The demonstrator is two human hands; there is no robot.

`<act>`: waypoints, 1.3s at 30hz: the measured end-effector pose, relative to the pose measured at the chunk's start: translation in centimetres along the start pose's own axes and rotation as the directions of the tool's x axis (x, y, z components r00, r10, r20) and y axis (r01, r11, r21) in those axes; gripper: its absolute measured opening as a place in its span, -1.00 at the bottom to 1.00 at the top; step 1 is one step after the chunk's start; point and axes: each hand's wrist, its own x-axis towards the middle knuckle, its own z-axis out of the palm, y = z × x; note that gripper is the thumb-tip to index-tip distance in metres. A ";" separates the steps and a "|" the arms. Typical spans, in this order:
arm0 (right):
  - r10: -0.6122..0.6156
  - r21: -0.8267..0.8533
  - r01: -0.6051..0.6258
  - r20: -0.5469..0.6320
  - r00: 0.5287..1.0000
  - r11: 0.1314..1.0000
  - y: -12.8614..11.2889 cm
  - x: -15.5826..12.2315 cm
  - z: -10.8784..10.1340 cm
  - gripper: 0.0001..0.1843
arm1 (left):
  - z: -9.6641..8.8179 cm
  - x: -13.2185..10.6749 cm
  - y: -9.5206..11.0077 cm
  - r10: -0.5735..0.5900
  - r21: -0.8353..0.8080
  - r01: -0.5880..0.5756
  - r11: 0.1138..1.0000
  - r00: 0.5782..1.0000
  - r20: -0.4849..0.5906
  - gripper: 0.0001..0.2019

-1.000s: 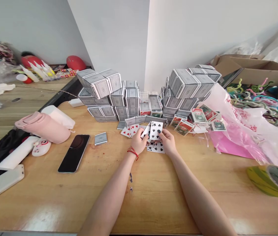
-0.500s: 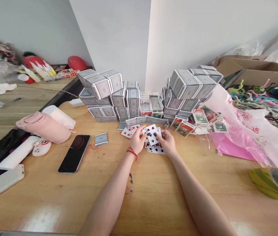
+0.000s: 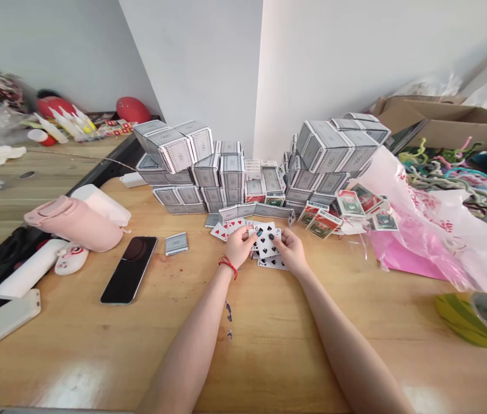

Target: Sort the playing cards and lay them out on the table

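Between my two hands is a pair of overlapping playing cards (image 3: 266, 244), spades facing up. My left hand (image 3: 240, 246), with a red string at the wrist, pinches the left side under its thumb. My right hand (image 3: 291, 248) pinches the right side, thumb on the face. Below them another spade card (image 3: 274, 263) lies on the table. Red heart cards (image 3: 222, 230) are fanned out just left of my left hand. Right behind stands a low row of folded cards (image 3: 247, 213), backs outward. A small folded card piece (image 3: 176, 244) lies farther left.
Stacks of boxes built from cards stand at the back left (image 3: 183, 167) and back right (image 3: 329, 155). Card packs (image 3: 327, 223) lie right of centre, near a pink plastic bag (image 3: 415, 230). A phone (image 3: 129, 270), a pink bottle (image 3: 75, 221) and a tape roll (image 3: 476, 319) lie at the sides.
The front spade card has shifted a little left and straightened, lying more squarely over the one behind. My left hand has tilted slightly; my right hand stays nearly in place.
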 end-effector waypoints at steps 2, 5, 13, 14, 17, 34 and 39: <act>0.003 0.004 -0.003 0.002 1.000 1.000 -0.1 0.0 0.0 -0.62 | -0.2 0.0 -0.1 0.000 -0.006 0.000 1.000 0.999 0.034 -0.66; -0.013 0.003 0.013 0.012 1.000 1.000 -0.3 -0.1 -0.1 -0.67 | -0.3 -0.1 0.0 0.005 0.021 -0.006 1.000 0.998 0.067 -0.70; -0.012 0.003 0.012 0.045 0.999 1.000 -0.3 -0.2 -0.2 -0.70 | -0.2 -0.1 0.6 0.128 0.314 -0.121 0.942 0.992 -0.002 -0.55; -0.018 -0.026 0.019 0.032 0.999 0.999 -0.3 -0.1 -0.2 -0.71 | -0.3 -0.1 0.6 0.138 0.340 -0.129 0.932 0.990 -0.004 -0.54; -0.039 -0.095 0.039 0.008 0.999 0.995 -0.1 0.0 -0.1 -0.71 | -0.4 0.0 0.6 0.132 0.387 -0.123 0.914 0.991 0.002 -0.54; 0.022 -0.071 -0.018 0.064 0.998 0.997 0.4 0.3 -0.4 -0.60 | -2.0 0.3 0.8 -0.025 0.193 -0.003 0.981 0.990 0.141 -0.63; 0.010 -0.139 -0.003 0.051 0.999 0.990 0.6 0.4 -0.5 -0.58 | -2.1 0.3 0.8 -0.008 0.226 -0.023 0.974 0.991 0.136 -0.59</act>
